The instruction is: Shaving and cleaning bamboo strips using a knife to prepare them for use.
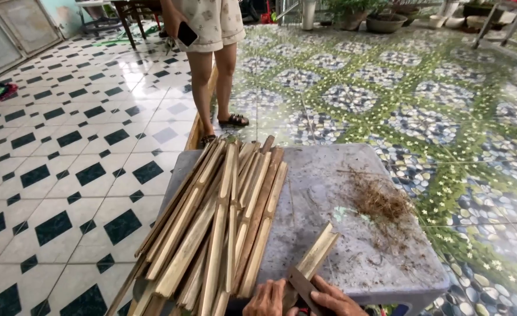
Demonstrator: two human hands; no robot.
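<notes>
Bamboo strip (317,254) held at near end by left hand (265,298) and right hand (334,301), blade (302,287) against it, right of bamboo stack (217,228) on worktop (328,187). Likely light, stiff, splintery; grip near end.

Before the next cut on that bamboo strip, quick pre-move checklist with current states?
1. Left hand gripping the bamboo strip: ok, hand is on its lower end.
2. Right hand on the knife: ok, blade lies against the strip.
3. Fingers out of the blade's path: cannot tell, cut off by the frame edge.
4. Bamboo pile steady on the grey table: ok, lying flat beside the strip.
5. Shavings away from the hands: ok.
6. Bystander at a distance: ok, standing beyond the table's far end.
</notes>
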